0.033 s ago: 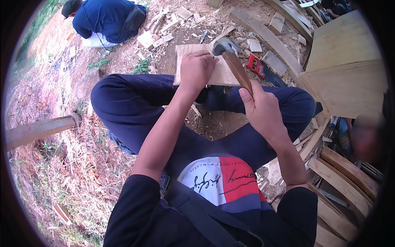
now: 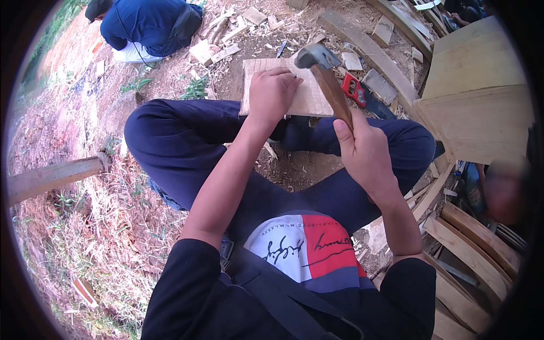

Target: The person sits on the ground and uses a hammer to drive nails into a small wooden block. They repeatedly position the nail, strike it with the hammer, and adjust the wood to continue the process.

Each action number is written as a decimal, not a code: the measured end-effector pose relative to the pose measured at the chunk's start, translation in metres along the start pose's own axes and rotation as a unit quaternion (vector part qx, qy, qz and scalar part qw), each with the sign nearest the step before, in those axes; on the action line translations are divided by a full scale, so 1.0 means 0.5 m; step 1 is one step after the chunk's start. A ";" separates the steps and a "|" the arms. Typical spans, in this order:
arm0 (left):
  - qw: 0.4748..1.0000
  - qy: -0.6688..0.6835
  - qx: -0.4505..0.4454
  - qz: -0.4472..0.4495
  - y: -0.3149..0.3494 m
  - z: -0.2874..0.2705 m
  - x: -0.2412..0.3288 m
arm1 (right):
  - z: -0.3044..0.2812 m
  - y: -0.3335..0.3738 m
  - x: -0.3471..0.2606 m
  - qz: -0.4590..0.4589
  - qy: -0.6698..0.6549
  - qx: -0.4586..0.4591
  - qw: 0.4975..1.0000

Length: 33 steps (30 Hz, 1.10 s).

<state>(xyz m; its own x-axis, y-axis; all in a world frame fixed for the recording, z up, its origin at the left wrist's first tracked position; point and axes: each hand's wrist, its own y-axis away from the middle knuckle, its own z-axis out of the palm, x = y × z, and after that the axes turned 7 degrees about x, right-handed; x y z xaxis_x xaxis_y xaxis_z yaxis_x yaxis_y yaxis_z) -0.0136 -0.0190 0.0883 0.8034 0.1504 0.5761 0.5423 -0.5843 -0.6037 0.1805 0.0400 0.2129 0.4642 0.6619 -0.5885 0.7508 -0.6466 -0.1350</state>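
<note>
My right hand (image 2: 365,152) is closed round the wooden handle of a claw hammer (image 2: 334,93). Its grey metal head is raised over the far right part of a pale wooden board (image 2: 310,102) in front of my crossed legs. My left hand (image 2: 271,93) rests on the board with fingers pinched together. At their tips shows a small dark nail (image 2: 295,77), mostly covered by the fingers. The hammer head is apart from the nail and the left hand.
A red-handled saw (image 2: 354,89) lies right of the board, near a long timber (image 2: 368,51). A large wooden box (image 2: 476,85) stands at the right, with stacked planks (image 2: 470,255) nearer me. A person in blue (image 2: 150,28) sits at the far left. Offcuts and shavings litter the ground.
The hammer head has moved a little to the right and upward, away from my left hand. The right hand has shifted slightly with it; the left hand stays on the board.
</note>
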 end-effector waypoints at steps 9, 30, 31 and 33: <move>0.998 0.005 -0.062 -0.033 -0.008 -0.019 0.010 | -0.006 -0.004 -0.020 0.051 -0.015 0.001 0.999; 0.753 0.311 -0.158 -0.558 -0.020 -0.072 -0.074 | 0.016 0.012 0.035 0.059 -0.057 -0.049 0.995; 0.763 0.312 -0.150 -0.546 -0.016 -0.067 -0.072 | 0.006 0.012 0.030 0.049 -0.059 -0.041 0.996; 0.776 0.292 -0.152 -0.538 -0.015 -0.060 -0.070 | -0.017 0.008 0.014 0.020 -0.074 -0.016 0.997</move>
<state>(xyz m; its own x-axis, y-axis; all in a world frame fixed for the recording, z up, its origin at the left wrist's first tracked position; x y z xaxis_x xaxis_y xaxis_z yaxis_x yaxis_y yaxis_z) -0.0530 -0.0437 0.0890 -0.3714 0.3468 0.8613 0.6672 -0.5454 0.5073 0.1904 0.0452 0.2150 0.4209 0.5708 -0.7051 0.7486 -0.6575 -0.0854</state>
